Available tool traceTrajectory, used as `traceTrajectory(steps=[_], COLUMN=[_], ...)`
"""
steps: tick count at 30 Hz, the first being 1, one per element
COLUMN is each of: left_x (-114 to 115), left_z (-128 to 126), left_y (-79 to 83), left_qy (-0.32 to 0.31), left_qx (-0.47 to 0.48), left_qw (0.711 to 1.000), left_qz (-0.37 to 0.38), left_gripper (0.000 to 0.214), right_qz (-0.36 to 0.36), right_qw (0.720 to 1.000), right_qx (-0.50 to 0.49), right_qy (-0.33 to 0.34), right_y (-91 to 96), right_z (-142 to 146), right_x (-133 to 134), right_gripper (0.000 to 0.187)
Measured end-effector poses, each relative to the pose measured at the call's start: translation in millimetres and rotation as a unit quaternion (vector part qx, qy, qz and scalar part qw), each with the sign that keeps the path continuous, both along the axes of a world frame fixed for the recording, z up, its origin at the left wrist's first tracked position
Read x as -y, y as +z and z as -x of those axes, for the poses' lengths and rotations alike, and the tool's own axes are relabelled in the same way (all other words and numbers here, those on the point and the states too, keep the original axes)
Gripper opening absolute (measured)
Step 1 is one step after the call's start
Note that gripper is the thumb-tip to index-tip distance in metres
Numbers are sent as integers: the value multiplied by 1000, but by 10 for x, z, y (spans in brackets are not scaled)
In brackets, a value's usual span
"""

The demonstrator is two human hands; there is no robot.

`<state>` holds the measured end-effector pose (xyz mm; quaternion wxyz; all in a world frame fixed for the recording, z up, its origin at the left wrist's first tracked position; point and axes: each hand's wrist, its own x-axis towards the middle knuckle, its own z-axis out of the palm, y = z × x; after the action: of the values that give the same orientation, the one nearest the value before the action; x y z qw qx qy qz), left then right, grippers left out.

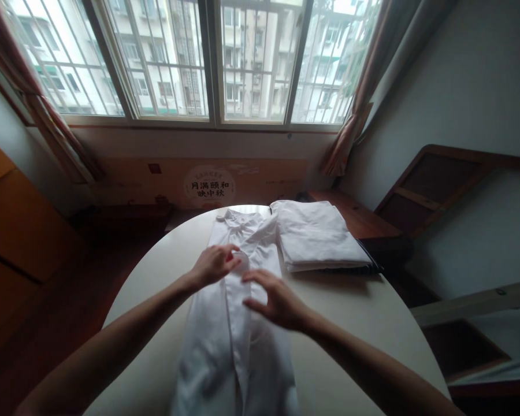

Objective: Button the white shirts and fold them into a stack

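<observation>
A white shirt (238,329) lies lengthwise on the round table, its collar at the far end and its front placket running toward me. Over the left side of the shirt's upper front is my left hand (214,264), fingers bent and the thumb apart from them. My right hand (279,299) hovers above the placket a little nearer to me, thumb and fingers spread with a gap between them. Neither hand holds any cloth that I can see. Whether the left fingertips touch the fabric, I cannot tell.
A folded stack of white cloth (316,234) rests on the table's far right, with a dark item under it. The pale round tabletop (156,271) has a curved edge. Beyond stand a barred window (216,63), curtains (56,121) and a brown wooden chair (433,179).
</observation>
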<state>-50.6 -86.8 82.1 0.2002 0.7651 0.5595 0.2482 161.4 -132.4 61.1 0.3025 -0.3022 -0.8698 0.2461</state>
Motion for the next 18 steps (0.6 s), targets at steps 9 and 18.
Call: traceTrajectory(steps=[9,18], left_x=[-1703,-2160], left_z=[-552,-628], left_y=[-655,-587], left_qy=[-34,162], left_qx=[-19,92], left_qw=[996,982], left_qz=[-82,-26], left_gripper=[26,33], right_qz=[79,40], right_qw=[909,957], right_qx=[-62,74], right_qy=[-405,-279], right_y=[-396,-601], right_z=[-6,143], right_x=[-1970,-2069], right_gripper=[70,64])
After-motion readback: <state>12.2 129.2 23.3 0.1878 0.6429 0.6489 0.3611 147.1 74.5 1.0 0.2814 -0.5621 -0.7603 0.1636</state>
